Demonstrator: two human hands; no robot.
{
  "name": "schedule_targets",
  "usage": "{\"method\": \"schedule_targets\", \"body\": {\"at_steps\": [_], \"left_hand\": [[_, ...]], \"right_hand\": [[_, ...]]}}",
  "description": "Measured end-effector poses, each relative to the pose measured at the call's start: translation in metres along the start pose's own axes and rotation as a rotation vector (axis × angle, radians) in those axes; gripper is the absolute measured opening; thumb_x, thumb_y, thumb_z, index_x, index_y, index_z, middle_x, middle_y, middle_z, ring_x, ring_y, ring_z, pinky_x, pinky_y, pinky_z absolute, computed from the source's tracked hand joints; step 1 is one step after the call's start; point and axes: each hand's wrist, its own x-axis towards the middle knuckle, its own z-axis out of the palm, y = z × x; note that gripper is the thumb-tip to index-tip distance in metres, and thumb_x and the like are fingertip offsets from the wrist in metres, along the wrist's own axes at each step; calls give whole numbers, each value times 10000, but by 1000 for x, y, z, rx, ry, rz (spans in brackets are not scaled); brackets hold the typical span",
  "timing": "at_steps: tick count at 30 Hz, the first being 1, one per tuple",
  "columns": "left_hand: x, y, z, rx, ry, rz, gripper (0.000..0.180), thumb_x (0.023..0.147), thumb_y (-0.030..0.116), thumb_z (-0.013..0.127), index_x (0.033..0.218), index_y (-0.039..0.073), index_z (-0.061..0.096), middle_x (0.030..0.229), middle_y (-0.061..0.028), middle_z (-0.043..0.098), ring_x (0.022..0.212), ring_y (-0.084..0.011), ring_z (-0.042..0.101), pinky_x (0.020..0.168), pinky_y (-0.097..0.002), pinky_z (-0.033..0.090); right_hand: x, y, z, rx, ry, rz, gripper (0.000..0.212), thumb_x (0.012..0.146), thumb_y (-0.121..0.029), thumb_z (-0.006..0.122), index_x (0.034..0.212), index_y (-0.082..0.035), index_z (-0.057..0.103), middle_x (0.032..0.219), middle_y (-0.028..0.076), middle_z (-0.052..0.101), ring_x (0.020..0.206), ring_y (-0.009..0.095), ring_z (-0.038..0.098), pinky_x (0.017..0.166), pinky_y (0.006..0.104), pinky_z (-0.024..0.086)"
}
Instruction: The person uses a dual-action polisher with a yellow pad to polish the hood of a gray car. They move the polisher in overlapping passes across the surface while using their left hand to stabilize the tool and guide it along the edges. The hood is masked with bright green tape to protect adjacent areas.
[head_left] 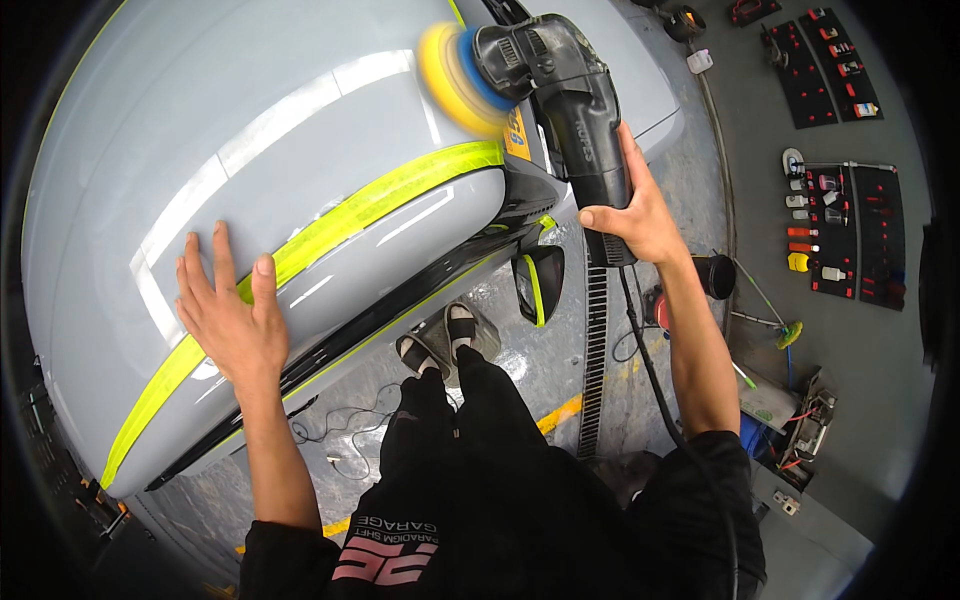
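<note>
My right hand (642, 215) grips the black handle of a car polisher (585, 130), thumb across the near side. The polisher's round yellow foam pad (448, 80), with a blue backing, is tipped on edge by the grey car roof (330, 130); whether it touches the paint I cannot tell. My left hand (232, 310) lies with fingers spread on the roof, its thumb over the bright yellow-green masking tape (390, 198) that runs along the roof edge. A black power cord (655, 375) hangs from the handle past my right forearm.
Below the roof edge is a door mirror (538, 287) with yellow-green tape. My feet stand on a low grey step (483, 342). A loose cable (350, 428) lies on the floor near a drain grate (594, 350). Tool boards (858, 235) hang on the right wall.
</note>
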Motion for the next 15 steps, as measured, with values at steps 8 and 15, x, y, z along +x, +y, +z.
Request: {"method": "schedule_targets", "body": {"at_steps": [8, 15], "left_hand": [[-1, 2, -2, 49, 26, 29, 595, 1058, 550, 436, 1524, 192, 528, 1593, -149, 434, 1473, -398, 378, 1205, -531, 265], [0, 5, -4, 32, -7, -11, 588, 1055, 551, 438, 1526, 209, 526, 1610, -131, 411, 1493, -376, 351, 1222, -534, 241]], "right_hand": [[-11, -5, 22, 73, 29, -62, 1303, 665, -205, 932, 1629, 55, 95, 1633, 206, 321, 1504, 279, 339, 1237, 368, 258], [-21, -17, 34, 80, 51, -85, 1290, 680, -226, 942, 1634, 29, 112, 1597, 194, 374, 1473, 277, 387, 1215, 375, 308]]}}
